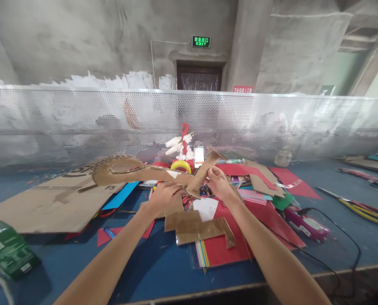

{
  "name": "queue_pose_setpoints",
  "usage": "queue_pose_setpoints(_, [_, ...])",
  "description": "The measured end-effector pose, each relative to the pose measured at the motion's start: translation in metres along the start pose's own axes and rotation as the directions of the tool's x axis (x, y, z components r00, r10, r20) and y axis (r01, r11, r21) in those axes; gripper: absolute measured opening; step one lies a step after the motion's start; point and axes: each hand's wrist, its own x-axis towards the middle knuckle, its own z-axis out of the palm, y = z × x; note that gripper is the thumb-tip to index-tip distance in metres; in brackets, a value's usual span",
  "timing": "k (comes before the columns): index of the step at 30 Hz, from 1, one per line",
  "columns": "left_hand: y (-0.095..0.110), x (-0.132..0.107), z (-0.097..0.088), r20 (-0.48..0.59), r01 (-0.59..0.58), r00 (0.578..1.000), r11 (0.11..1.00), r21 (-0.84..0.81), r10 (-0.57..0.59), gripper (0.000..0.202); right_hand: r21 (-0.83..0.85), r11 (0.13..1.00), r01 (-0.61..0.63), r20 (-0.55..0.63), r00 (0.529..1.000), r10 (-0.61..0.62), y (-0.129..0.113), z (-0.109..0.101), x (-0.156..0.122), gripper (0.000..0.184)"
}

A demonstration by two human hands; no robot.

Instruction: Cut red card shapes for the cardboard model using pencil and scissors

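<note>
A long cardboard shape (153, 173) with a curled, hook-like left end spans the middle of the view, raised over the pile. At its right end a folded cardboard strip (204, 171) crosses it at a slant. My left hand (168, 197) is closed around the lower edge of the long shape, just left of the crossing. With thumb and fingers, my right hand (219, 182) pinches the right side of the slanted strip. Beneath both hands lie brown cardboard scraps (189, 224) and red sheets (239, 237). Whether the two cardboard parts are joined is unclear.
A flattened cardboard sheet (62, 199) and a green box (9, 250) lie left. To the right are a purple corded device (306, 224) and large yellow-handled scissors (360, 207). Behind stand yellow tape (180, 165), a lit phone (199, 156) and a perforated metal screen (64, 123).
</note>
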Motion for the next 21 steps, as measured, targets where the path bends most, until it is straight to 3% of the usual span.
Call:
queue_pose_setpoints(15, [-0.003,-0.001,0.004,0.011,-0.027,1.000,1.000,0.010,0.026,0.035,0.059,0.996,-0.061,-0.029,0.998,0.063,0.004,-0.001,0.001,0.039])
queue_pose_setpoints(21, [0.011,0.001,-0.011,0.002,-0.007,1.000,0.995,-0.096,0.007,0.035,0.086,0.994,-0.068,-0.101,0.992,0.077,0.003,-0.001,0.003,0.038])
